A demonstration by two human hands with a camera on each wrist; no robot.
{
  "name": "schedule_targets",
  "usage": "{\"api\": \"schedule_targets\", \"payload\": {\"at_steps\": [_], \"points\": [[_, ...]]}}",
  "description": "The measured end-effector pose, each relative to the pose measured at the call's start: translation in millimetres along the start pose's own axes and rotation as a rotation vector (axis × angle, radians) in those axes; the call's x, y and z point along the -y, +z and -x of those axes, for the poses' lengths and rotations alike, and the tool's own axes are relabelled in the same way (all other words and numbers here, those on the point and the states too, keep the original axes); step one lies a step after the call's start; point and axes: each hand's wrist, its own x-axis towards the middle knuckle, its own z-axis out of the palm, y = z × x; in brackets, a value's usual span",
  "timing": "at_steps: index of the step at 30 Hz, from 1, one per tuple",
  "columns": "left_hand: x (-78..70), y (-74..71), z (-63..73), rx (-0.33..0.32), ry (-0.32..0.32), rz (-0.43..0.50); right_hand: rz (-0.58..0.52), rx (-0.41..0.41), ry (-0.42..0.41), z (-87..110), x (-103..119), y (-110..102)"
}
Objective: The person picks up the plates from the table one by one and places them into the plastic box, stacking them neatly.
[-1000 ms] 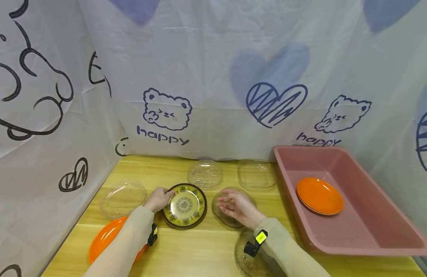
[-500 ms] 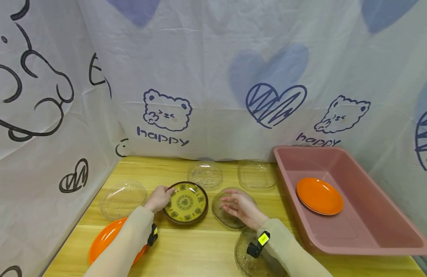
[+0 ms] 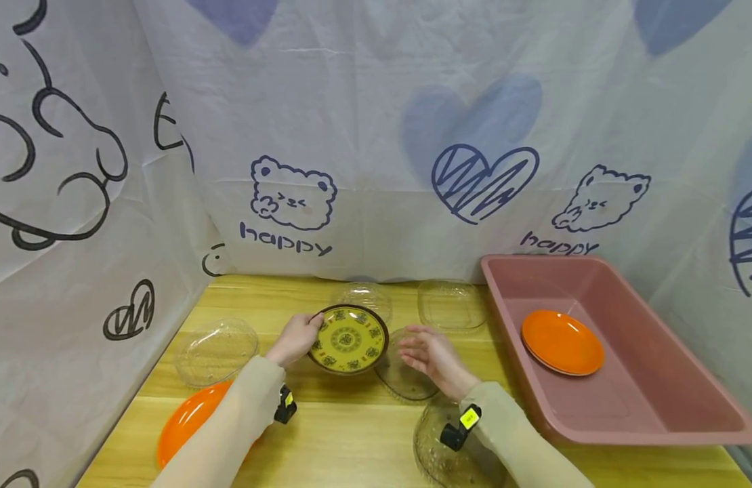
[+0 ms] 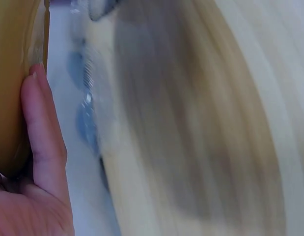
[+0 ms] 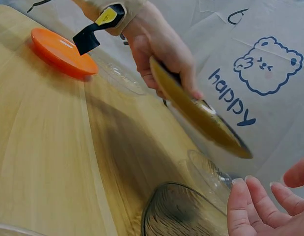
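Left orange plate (image 3: 190, 420): on the worktop (image 3: 327, 447), nearer the head camera than the left fingers.
Clear oval dish (image 3: 216, 352): left of the left fingers, apart from them.
Left hand (image 3: 293, 339): pinching the rim of the yellow plate (image 3: 347, 339), thumb on top, fingers beneath.
Yellow plate: extending right from the left fingers, raised off the worktop, tilted.
Clear round dish (image 3: 365, 296): beyond the left fingers, partly hidden behind the yellow plate.
Smoky glass dish (image 3: 406, 381): on the worktop, below the right fingers.
Right hand (image 3: 433, 359): fingers loosely bent, thumb apart, just right of the yellow plate.
Clear square dish (image 3: 452, 305): beyond the right fingers.
Tub orange plate (image 3: 561, 342): well right of the right fingers, inside the pink tub (image 3: 632, 403).
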Motion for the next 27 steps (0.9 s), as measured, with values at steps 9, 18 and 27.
{"api": "schedule_targets", "payload": {"at_steps": [9,18,27], "points": [[-27.8,19.8,5.0,0.017,0.020,0.201,-0.038,-0.067,-0.024,1.8,5,1],[-45.7,44.0,7.9,-0.025,0.032,0.312,-0.111,-0.089,-0.056,4.3,12,-2],[-54.3,63.3,13.4,-0.058,0.080,0.389,-0.177,-0.100,-0.079,5.4,19,-3]]}}
